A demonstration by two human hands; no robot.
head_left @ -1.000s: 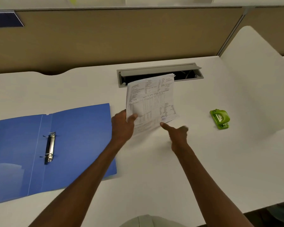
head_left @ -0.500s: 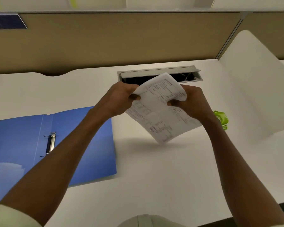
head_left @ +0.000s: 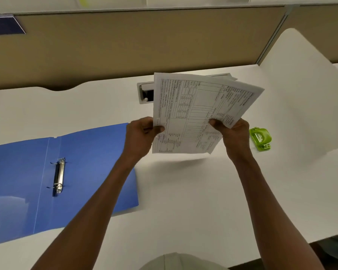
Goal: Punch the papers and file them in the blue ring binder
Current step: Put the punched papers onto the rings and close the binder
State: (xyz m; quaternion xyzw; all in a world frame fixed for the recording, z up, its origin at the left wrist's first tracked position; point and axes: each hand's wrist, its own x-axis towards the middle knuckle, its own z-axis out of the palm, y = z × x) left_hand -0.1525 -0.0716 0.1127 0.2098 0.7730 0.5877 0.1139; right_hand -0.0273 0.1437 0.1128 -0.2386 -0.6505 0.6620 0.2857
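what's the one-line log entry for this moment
left hand + right hand: holding papers above desk | blue ring binder: open | hole punch: untouched

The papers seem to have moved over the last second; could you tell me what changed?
The papers rose from the desk into the air. The right hand, which was only pointing, took hold beside the left hand. The blue ring binder stayed open, the green punch unmoved.

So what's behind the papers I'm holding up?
The papers hide most of the grey cable tray in the desk; only its left end shows, and its contents stay covered.
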